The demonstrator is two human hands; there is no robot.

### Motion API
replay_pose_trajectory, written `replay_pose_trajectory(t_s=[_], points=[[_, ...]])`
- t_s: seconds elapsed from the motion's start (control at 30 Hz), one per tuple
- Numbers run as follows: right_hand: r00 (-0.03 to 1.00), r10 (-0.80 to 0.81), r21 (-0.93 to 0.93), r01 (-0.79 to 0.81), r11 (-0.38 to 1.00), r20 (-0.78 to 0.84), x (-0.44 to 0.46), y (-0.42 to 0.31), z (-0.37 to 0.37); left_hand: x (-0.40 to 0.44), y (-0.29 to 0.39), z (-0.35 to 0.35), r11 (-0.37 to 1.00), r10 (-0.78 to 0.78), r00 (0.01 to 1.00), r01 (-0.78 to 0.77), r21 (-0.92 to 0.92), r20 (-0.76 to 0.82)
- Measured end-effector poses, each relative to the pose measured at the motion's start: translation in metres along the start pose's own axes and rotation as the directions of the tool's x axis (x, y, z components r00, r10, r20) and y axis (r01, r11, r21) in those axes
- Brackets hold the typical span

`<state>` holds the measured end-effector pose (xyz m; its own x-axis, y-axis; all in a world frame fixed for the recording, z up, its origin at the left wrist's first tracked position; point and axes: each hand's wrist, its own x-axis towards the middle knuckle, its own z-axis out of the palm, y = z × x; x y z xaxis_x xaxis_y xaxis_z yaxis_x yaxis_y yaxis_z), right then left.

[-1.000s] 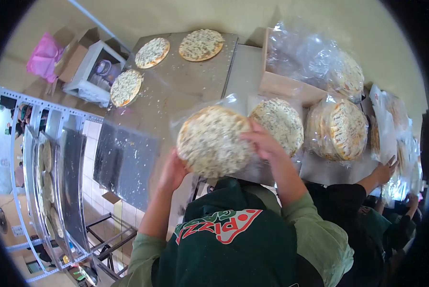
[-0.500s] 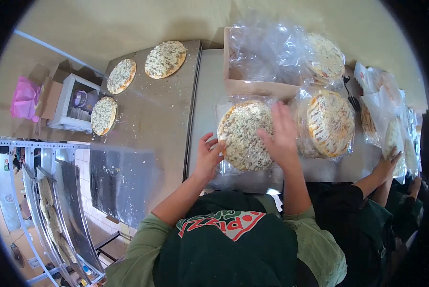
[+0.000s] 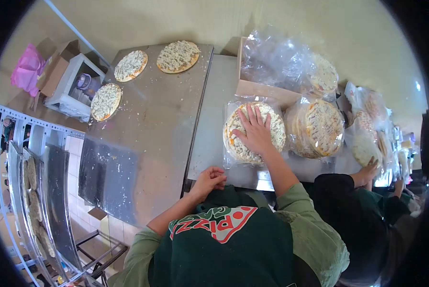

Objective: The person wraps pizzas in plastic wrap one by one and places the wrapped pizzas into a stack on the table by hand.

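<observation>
My right hand (image 3: 256,133) lies with spread fingers on top of a pizza (image 3: 234,136) covered in crumbled white topping. Clear plastic film wraps this pizza and sticks out around its edge on the metal table. Close to my apron (image 3: 224,248), at the table's front edge, my left hand (image 3: 210,183) is loosely closed with nothing visible in it. Just to the right of the pizza stands a stack of wrapped pizzas (image 3: 322,126); my right hand is apart from it.
A cardboard box (image 3: 264,92) holds clear plastic bags (image 3: 281,62). On the left metal surface (image 3: 152,119) sit three unwrapped pizzas (image 3: 178,56). A co-worker's hand (image 3: 367,172) touches bagged goods (image 3: 366,150) at right. A tray rack (image 3: 56,205) stands at lower left.
My right hand has come down flat onto the wrapped pizza. My left hand has let go of the pizza's left edge and drawn back toward my body, its fingers curling. The view has shifted slightly.
</observation>
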<state>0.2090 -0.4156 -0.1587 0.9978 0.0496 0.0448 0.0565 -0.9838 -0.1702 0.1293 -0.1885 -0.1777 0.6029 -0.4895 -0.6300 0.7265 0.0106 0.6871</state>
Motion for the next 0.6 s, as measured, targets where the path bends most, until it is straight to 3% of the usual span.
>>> replay_pose_trajectory(t_s=[0.1,0.2,0.23,0.27,0.33,0.43,0.53,0.6], points=[[1.0,-0.017,0.077,0.017,0.997,0.008,0.004,0.001,-0.004,-0.024,0.005,-0.012,0.997,0.074,0.996,-0.074,-0.011,-0.044],[0.992,-0.002,0.32,0.043,0.947,-0.125,0.023,0.016,-0.051,-0.043,0.0,-0.036,0.989,0.116,0.988,-0.124,-0.074,-0.105],[0.938,0.063,0.331,0.057,0.942,-0.341,0.031,0.026,-0.07,-0.046,-0.002,-0.042,0.986,0.12,0.984,-0.134,-0.103,-0.129],[0.835,0.131,0.343,0.072,0.937,-0.535,0.042,0.033,-0.087,-0.047,-0.002,-0.048,0.978,0.143,0.975,-0.165,-0.124,-0.17],[0.442,0.371,0.376,-0.08,0.923,-0.817,0.067,0.036,-0.109,-0.049,-0.001,-0.055,0.961,0.184,0.95,-0.227,-0.156,-0.253],[0.601,0.65,0.625,-0.297,0.722,-0.465,0.128,0.097,-0.064,-0.047,0.017,-0.055,0.943,0.248,0.925,-0.298,-0.147,-0.288],[0.74,0.329,0.531,0.046,0.846,-0.587,0.132,0.047,-0.083,-0.043,0.055,-0.054,0.869,0.417,0.887,-0.453,-0.198,-0.2],[0.761,0.071,0.418,0.273,0.866,-0.645,0.096,-0.027,-0.113,-0.038,0.097,-0.04,0.816,0.532,0.799,-0.573,-0.082,-0.281]])
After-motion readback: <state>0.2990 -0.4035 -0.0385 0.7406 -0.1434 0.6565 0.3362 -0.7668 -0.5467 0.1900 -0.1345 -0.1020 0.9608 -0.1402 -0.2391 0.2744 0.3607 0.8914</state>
